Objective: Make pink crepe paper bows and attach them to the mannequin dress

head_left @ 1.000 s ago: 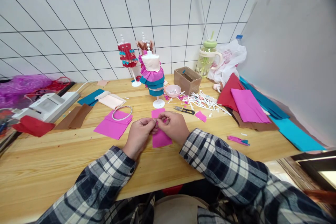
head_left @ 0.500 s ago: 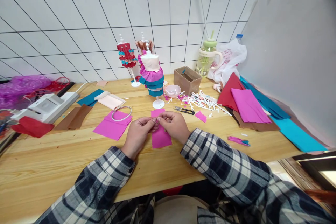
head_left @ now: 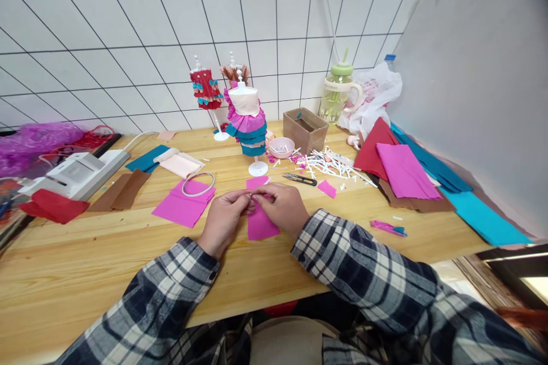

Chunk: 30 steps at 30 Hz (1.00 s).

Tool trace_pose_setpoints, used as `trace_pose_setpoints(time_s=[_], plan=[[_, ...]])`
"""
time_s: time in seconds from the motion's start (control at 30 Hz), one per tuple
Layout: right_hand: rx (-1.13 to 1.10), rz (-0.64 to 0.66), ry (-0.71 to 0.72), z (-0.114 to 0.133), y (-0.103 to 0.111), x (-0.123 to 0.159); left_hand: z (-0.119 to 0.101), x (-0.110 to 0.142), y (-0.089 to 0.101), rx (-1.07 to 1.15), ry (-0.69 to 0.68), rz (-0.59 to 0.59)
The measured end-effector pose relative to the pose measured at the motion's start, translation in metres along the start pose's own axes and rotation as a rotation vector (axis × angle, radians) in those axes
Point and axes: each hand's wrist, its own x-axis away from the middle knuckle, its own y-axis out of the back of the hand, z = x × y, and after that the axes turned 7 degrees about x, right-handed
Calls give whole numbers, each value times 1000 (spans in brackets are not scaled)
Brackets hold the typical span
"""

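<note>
My left hand (head_left: 226, 218) and my right hand (head_left: 283, 205) meet at the fingertips, thumbs and index fingers pinched together. Whatever lies between them is too small to make out. Beneath them on the table is a magenta crepe paper strip (head_left: 262, 227), partly covered by the hands. Straight ahead stands a small white dress form (head_left: 246, 120) in a ruffled pale pink, magenta and teal paper dress. Thread snips (head_left: 300, 179) rest just beyond my right hand. Left of my left hand, a silver ring (head_left: 197, 185) lies on folded magenta paper (head_left: 175, 212).
Behind are a dress form in red (head_left: 208, 91), a pink bowl (head_left: 282, 147), a cardboard box (head_left: 305, 130), white paper scraps (head_left: 336, 165) and a green-lidded bottle (head_left: 338, 94). Coloured paper (head_left: 409, 174) is piled at right; a power strip (head_left: 77, 174) sits at left.
The pinched fingertips have shifted slightly left, and the right fingers have turned a little. Everything else on the table stays in place.
</note>
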Motion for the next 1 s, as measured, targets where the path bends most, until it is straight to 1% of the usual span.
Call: trace_pose_setpoints(time_s=[0.1,0.2,0.3,0.47,0.6,0.77,0.93,1.0], plan=[[59,12,39,-1,1,-1,-1,1,0,-65,-15,-6],[116,26,34,-2,1,-1,-1,2,0,-155,-40,-19],[163,41,40,-2,1,-1,-1,3,0,-195,-52,-22],[248,65,50,-1,1,-1,-1,5,-1,-165,-36,5],[262,85,93,-2,2,0,-4,6,-5,-110,-21,-34],[257,91,115,-3,3,2,-7,8,-7,-67,-21,-31],[262,69,105,-1,4,0,-8,9,-6,-252,-55,-40],[253,59,98,-1,3,0,-7,10,-6,-271,-52,-32]])
